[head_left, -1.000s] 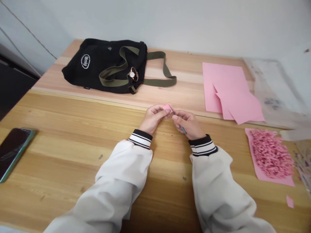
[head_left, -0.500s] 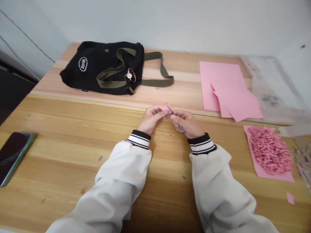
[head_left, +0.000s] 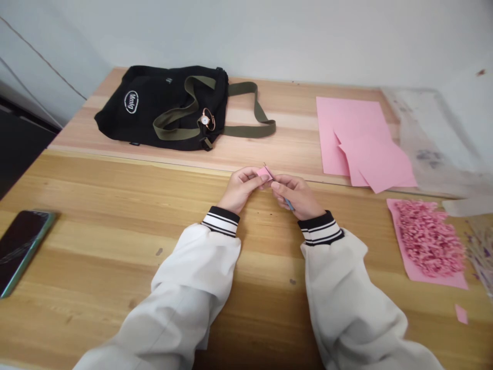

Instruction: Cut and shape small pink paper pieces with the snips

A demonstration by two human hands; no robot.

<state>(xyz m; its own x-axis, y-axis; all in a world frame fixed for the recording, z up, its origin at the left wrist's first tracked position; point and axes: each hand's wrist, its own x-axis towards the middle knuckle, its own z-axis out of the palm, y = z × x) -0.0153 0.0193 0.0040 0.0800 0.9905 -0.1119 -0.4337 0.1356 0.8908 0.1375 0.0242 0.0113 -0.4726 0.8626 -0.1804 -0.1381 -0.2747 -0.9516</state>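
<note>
Near the middle of the table, my left hand (head_left: 242, 189) pinches a small piece of pink paper (head_left: 263, 172) between thumb and fingers. My right hand (head_left: 298, 196) is closed around a thin tool with a blue handle (head_left: 288, 204). Its slender dark front end lies along the right edge of the paper, with the tip pointing away from me. The fingers hide most of the tool, so I cannot tell its exact kind. Both hands are close together, almost touching at the fingertips, just in front of the table's seam.
A black bag (head_left: 154, 105) with olive straps lies at the back left, with a watch (head_left: 205, 119) on it. Pink sheets (head_left: 354, 118) and clear plastic (head_left: 431, 118) lie back right. Pink curled shreds (head_left: 429, 239) are heaped on pink paper. A phone (head_left: 23, 246) rests left.
</note>
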